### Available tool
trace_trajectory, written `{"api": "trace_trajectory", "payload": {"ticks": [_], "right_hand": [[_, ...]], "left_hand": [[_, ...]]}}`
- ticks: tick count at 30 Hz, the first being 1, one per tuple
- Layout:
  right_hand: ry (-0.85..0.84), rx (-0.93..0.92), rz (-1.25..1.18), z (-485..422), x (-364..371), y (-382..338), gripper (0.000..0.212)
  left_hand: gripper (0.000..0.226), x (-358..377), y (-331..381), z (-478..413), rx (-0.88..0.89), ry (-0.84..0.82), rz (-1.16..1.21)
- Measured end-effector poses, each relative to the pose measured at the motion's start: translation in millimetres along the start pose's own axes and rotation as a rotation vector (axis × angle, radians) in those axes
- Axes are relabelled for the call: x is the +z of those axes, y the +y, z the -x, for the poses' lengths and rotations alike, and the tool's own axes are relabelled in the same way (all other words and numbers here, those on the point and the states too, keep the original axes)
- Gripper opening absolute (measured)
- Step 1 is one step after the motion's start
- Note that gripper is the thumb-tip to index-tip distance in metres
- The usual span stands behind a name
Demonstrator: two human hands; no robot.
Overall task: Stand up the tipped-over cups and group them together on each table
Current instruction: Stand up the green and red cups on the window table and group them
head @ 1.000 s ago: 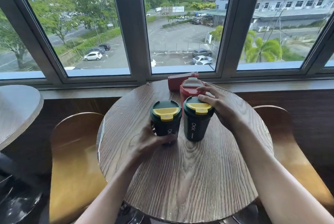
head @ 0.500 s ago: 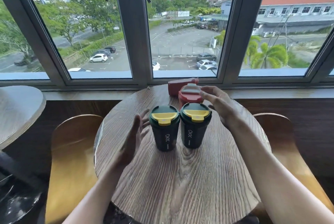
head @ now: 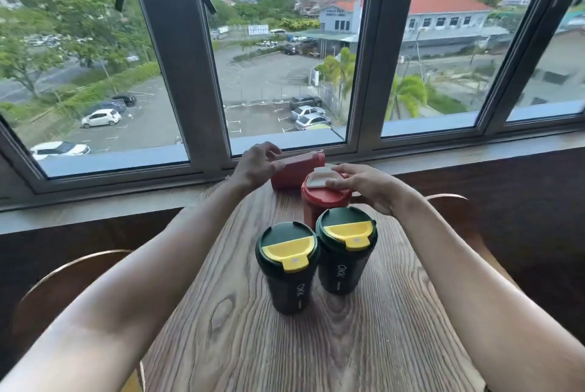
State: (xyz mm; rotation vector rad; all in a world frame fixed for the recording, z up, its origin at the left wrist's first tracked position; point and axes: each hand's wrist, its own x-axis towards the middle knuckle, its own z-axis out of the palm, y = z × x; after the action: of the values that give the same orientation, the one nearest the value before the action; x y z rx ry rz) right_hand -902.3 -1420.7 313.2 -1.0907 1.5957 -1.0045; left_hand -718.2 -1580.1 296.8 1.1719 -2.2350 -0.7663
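With our left hand spread at the tipped red cup far on the table, and our right hand fingers resting on the upright red cup, a careless lift could topple it.

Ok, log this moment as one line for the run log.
stage: last cup | left hand: reaching onto tipped red cup | right hand: on upright red cup lid | two green cups: upright, together

"OKK" in white, vertical, on both dark green cups.
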Motion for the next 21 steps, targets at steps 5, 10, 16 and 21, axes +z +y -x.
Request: {"api": "trace_trajectory", "payload": {"ticks": [5,10,16,21], "right_hand": [[0.039,0.01,-0.029,3.1,4.8,-1.0,0.017],[0.057,0.037,-0.089,1.7,6.7,1.6,0.02],[0.086,0.078,-0.105,-3.9,4.2,6.5,0.046],[0.076,0.06,-0.158,-4.6,3.0,7.7,0.036]], "left_hand": [[0.066,22.7,16.9,-56.5,0.055,-0.291,-0.192],[0.066,46.6,14.3,-82.9,0.084,-0.465,-0.272],[0.062,50.9,-0.2,-90.1,0.056,-0.416,-0.279],[0.068,43.7,-1.9,-69.8,0.078,-0.279,-0.129]]}}
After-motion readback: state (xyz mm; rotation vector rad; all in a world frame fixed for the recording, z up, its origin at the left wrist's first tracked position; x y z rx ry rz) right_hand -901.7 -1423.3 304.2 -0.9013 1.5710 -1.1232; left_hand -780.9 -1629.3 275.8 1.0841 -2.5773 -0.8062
